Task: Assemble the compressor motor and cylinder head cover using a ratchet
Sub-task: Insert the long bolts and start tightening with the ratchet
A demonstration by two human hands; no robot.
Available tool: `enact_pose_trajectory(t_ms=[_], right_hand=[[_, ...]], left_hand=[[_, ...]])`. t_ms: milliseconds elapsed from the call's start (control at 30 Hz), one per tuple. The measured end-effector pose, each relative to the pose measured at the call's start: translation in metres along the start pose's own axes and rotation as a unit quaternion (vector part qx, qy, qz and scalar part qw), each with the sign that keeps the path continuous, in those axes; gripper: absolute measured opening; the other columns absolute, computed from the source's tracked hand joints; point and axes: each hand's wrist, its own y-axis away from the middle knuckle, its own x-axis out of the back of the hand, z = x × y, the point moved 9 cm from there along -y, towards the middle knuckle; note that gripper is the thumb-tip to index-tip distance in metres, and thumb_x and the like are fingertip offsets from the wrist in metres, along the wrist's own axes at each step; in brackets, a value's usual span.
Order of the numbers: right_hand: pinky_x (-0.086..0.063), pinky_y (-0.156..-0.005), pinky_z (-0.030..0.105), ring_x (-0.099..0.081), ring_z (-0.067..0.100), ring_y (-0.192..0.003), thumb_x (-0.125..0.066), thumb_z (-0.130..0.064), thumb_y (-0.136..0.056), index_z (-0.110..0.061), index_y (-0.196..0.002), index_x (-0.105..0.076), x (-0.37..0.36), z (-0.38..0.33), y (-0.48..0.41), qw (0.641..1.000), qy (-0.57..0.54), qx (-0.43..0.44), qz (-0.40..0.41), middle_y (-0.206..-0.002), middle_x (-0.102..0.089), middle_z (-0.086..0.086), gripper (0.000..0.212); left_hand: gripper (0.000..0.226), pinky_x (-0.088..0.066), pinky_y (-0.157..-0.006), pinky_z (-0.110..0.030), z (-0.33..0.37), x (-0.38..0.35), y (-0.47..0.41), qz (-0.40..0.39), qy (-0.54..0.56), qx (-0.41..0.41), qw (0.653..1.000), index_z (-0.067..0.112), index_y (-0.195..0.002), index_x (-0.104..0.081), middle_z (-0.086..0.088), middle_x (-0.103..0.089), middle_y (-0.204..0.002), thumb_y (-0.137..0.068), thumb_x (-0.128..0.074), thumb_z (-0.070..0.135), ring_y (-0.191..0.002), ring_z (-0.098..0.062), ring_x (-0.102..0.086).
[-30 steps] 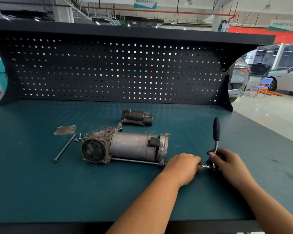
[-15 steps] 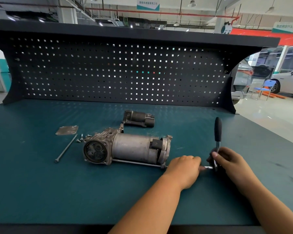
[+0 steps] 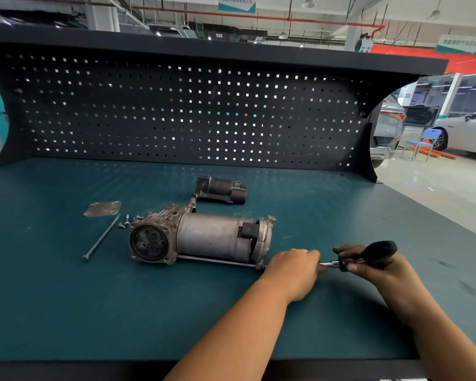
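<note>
Teal matting covered the workbench point(image 3: 66, 312), backed by a black pegboard point(image 3: 176, 119), and a white car point(image 3: 467, 133) stood in the workshop beyond. The compressor motor point(image 3: 209, 237) lay on its side mid-bench. Just right of its end flange the left hand point(image 3: 291, 270) curled closed round the drive end of the ratchet point(image 3: 379, 250), and the right hand point(image 3: 374, 273) gripped its black handle

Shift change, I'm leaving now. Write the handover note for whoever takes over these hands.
Left hand grips the ratchet drive end at the compressor motor end plate; right hand holds its handle.
Done: one long bolt seated along the motor's front.
Left: tightening it appears unfinished; second long bolt, cover plate and small screws lie loose on the bench, left of the motor.
</note>
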Motion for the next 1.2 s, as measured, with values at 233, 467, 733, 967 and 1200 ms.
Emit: enact_pose_trajectory(t_ms=[233,467,733,967,1200], right_hand=[[-0.051,-0.061,0.03,-0.06,0.014,-0.059,-0.06,-0.01,-0.091,-0.01,-0.095,-0.064,-0.001,0.011,-0.022,0.987,0.123,-0.066,0.077,-0.073,-0.071,0.005,0.005],[-0.039,-0.058,0.03,-0.052,0.02,-0.053,-0.064,-0.02,-0.088,-0.001,-0.071,-0.065,0.004,0.026,-0.027,0.97,0.179,-0.139,0.086,-0.053,-0.06,0.003,0.026],[-0.053,-0.07,0.014,-0.068,0.005,-0.082,-0.059,0.013,-0.074,-0.008,-0.09,-0.064,0.005,0.0,-0.013,0.997,-0.075,0.003,0.022,-0.082,-0.073,-0.003,0.026],[-0.05,-0.066,0.032,-0.062,0.02,-0.061,-0.056,-0.017,-0.094,-0.005,-0.079,-0.068,-0.003,0.016,-0.021,0.984,0.136,-0.087,0.079,-0.063,-0.07,0.004,0.023],[-0.045,-0.065,0.024,-0.055,0.012,-0.067,-0.063,-0.001,-0.085,-0.009,-0.085,-0.066,-0.003,0.014,-0.016,0.997,-0.006,-0.057,0.046,-0.068,-0.06,-0.004,0.008]], left_hand=[[0.03,-0.031,-0.063,-0.037,0.006,0.006,0.005,0.015,0.038,-0.021,0.999,0.011,-0.103,-0.045,-0.014,-0.061,-0.107,-0.097,-0.045,0.041,-0.096,-0.036,-0.055],[0.024,-0.027,-0.061,-0.035,0.01,0.01,0.006,0.019,0.037,-0.035,0.998,0.014,-0.097,-0.051,-0.014,-0.062,-0.1,-0.1,-0.04,0.034,-0.093,-0.037,-0.054],[0.021,-0.027,-0.063,-0.034,0.006,0.006,0.006,0.017,0.039,-0.025,0.999,0.017,-0.101,-0.056,-0.014,-0.064,-0.104,-0.1,-0.04,0.03,-0.095,-0.037,-0.055],[0.03,-0.031,-0.065,-0.035,0.008,0.006,0.006,0.009,0.029,-0.024,0.999,0.012,-0.095,-0.053,-0.013,-0.062,-0.104,-0.094,-0.049,0.043,-0.098,-0.035,-0.055],[0.026,-0.028,-0.063,-0.035,0.007,0.006,0.004,0.012,0.036,-0.024,0.999,0.015,-0.099,-0.058,-0.014,-0.064,-0.102,-0.098,-0.042,0.037,-0.095,-0.038,-0.055]])
